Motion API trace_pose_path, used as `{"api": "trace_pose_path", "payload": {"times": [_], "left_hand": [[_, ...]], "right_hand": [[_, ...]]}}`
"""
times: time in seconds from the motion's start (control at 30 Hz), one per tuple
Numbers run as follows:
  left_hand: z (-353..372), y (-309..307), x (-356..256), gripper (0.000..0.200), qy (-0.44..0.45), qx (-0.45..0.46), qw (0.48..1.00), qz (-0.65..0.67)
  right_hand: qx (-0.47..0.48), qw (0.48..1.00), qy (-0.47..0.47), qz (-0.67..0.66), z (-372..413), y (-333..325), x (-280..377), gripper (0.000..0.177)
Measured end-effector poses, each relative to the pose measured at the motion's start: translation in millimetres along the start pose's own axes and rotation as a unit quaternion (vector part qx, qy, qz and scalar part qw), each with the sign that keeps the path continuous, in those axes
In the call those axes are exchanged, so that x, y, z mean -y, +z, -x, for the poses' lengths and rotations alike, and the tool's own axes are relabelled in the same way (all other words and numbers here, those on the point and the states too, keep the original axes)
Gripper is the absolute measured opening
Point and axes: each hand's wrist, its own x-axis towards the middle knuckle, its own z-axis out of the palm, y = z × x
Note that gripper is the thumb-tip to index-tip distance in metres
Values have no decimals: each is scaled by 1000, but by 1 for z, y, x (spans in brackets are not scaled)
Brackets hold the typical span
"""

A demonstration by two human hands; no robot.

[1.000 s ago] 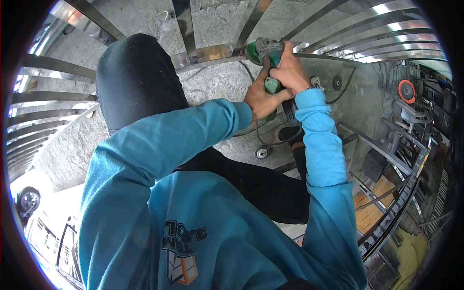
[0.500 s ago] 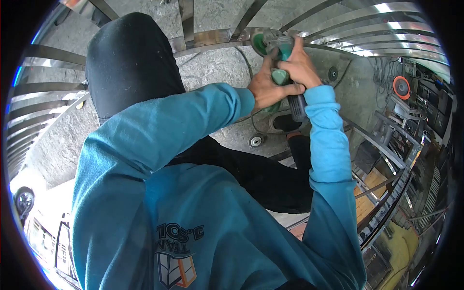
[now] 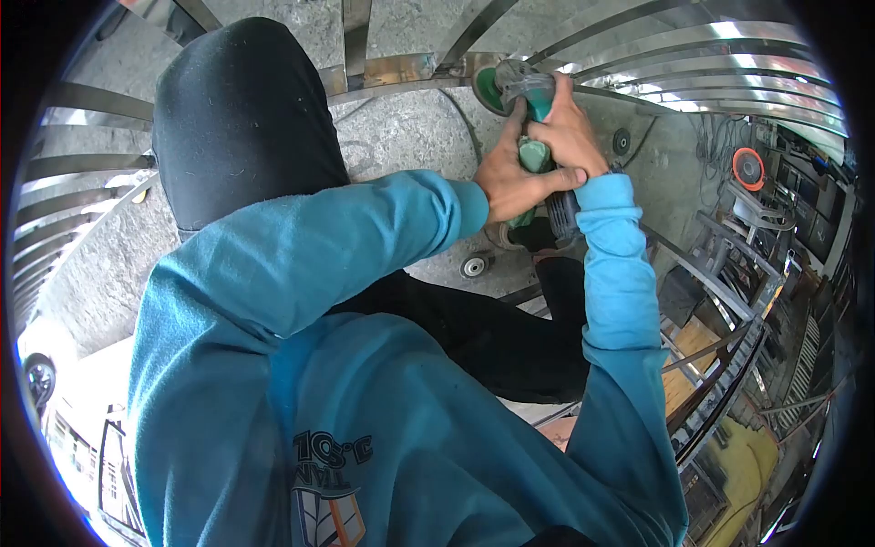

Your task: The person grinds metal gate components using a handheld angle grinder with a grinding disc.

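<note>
Your right hand point(image 3: 569, 129) is closed around the green body of an angle grinder point(image 3: 525, 84), just behind its grey head, with the forearm reaching up from your right side; your left hand point(image 3: 512, 180) grips lower on the tool, the thumb laid across toward your right wrist and the fingers wrapped about a green part (how far round they go, your own hand hides). The grinder is beyond your knees, its dark rear end angled back toward you and its green disc point(image 3: 488, 89) standing on edge at the curved metal rail point(image 3: 394, 71); whether disc and rail touch, you cannot tell from here. Flat metal bars point(image 3: 478, 35) run off that rail, spreading outward to both sides; your bent left knee point(image 3: 241, 109), in black cloth, is near the rail to the left of your hands. On the concrete floor point(image 3: 397, 128), a small wheel-like disc point(image 3: 474, 266) lies nearer you than the grinder; a dark disc point(image 3: 622, 141) is to the right of your right hand, and farther right is an orange-rimmed disc point(image 3: 748, 169), near some hanging cables point(image 3: 720, 141).
</note>
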Motion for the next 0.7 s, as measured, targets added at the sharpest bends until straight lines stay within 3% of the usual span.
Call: {"api": "trace_pose_path", "payload": {"times": [0.13,0.4,0.5,0.63,0.7], "left_hand": [[-9,-10,3,136,-19,-20,1000,-12],[-5,-11,8,138,-21,-25,999,-19],[4,-4,14,142,-9,2,999,-49],[13,5,10,150,-39,72,996,-46],[15,8,10,155,-50,106,985,-131]], "right_hand": [[-25,998,-54,-4,-17,9,5,87],[-29,998,-51,15,-15,14,5,87],[-30,997,-68,5,5,7,2,89],[-1,1000,-15,-11,29,-1,-6,91],[-15,1000,13,4,38,-2,-8,89]]}}
